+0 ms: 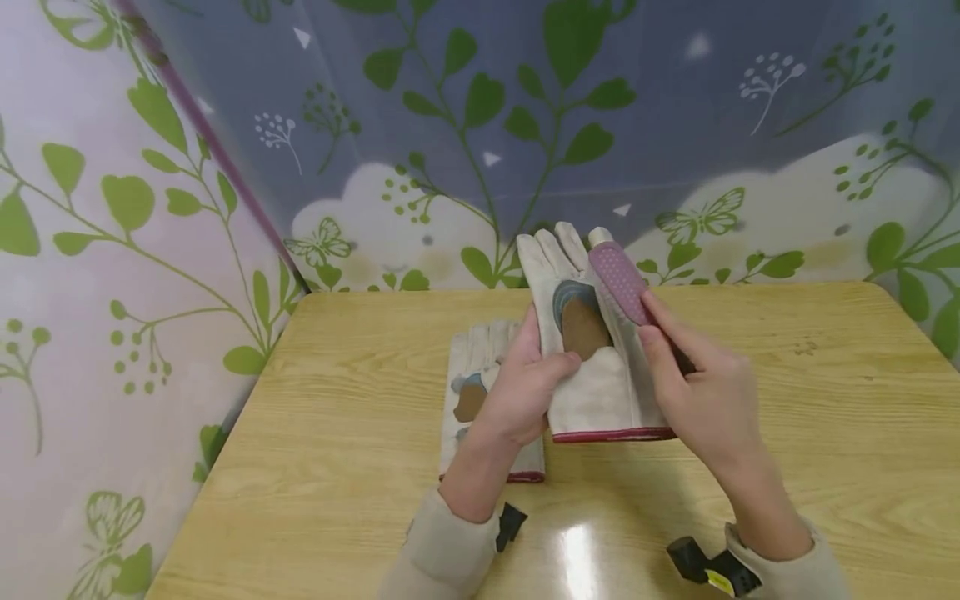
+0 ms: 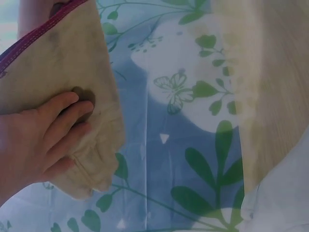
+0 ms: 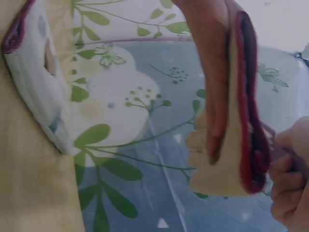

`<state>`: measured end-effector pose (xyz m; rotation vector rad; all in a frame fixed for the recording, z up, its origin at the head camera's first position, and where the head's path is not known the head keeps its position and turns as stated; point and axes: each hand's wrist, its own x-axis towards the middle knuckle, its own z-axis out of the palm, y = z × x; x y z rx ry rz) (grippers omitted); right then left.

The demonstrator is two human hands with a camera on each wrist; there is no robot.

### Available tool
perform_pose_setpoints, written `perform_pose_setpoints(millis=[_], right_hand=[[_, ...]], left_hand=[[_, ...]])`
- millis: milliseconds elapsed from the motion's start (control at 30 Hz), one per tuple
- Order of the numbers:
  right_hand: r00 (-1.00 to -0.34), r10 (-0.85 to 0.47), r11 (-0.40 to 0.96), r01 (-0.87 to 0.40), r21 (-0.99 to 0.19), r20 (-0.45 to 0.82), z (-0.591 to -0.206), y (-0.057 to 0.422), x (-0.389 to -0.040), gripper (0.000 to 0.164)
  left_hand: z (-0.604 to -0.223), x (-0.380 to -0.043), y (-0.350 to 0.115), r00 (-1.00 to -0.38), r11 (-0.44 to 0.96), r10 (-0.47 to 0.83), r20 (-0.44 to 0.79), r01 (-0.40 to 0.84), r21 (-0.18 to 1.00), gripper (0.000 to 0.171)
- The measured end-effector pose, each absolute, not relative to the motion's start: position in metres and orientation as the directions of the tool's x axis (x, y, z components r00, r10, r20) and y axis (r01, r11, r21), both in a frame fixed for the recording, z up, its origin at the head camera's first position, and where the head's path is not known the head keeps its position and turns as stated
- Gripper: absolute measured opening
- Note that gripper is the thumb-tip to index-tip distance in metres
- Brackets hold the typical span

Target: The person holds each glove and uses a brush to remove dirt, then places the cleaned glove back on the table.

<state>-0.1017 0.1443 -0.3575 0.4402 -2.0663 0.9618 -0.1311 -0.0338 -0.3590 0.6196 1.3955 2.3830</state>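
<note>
My left hand [image 1: 528, 387] holds up a cream cloth work glove [image 1: 585, 400] with brown and blue patches and a red hem. Its thumb lies on the front; the fingers [image 2: 67, 125] spread over the other face, beside a small dark spot. My right hand [image 1: 708, 392] pinches the lower end of a purple, white-dotted oblong piece [image 1: 618, 283] along the glove's side. A pale tip shows above that piece; whether it is part of the glove, I cannot tell. In the right wrist view, the right hand [image 3: 289, 179] is beside the glove's red hem [image 3: 248, 106].
A second patched glove [image 1: 491, 458] lies on the wooden table [image 1: 337, 433], behind the left forearm. Leaf-printed cloth [image 1: 465, 125] hangs behind the table and along its left. Black straps [image 1: 510, 525] are on both wrists.
</note>
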Motion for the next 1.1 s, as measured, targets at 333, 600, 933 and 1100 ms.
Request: perform_pose_setpoints(millis=[333,600,933,1100], right_hand=[[-0.617,-0.181,0.705,-0.624,-0.336,0.766,-0.349,0.150,-0.095,0.037],[-0.669,0.008,0.648,-0.563,-0.513,0.743,-0.356,0.149,-0.101,0.038],[-0.750,-0.261,0.623,-0.612,-0.488,0.607,-0.341,0.154,-0.085,0.040],[-0.821,-0.335,0.680,-0.551,-0.484,0.463,-0.332,0.159,-0.073,0.038]], left_hand=[[-0.354,-0.129,-0.033,-0.849,-0.507,0.453,0.271,0.005,0.862,0.073],[-0.358,-0.128,-0.026,-0.848,-0.467,0.465,0.254,0.009,0.884,0.074],[-0.354,-0.136,-0.040,-0.894,-0.540,0.372,0.251,0.011,0.842,0.078],[-0.353,-0.142,-0.048,-0.899,-0.629,0.326,0.293,0.025,0.777,0.082]])
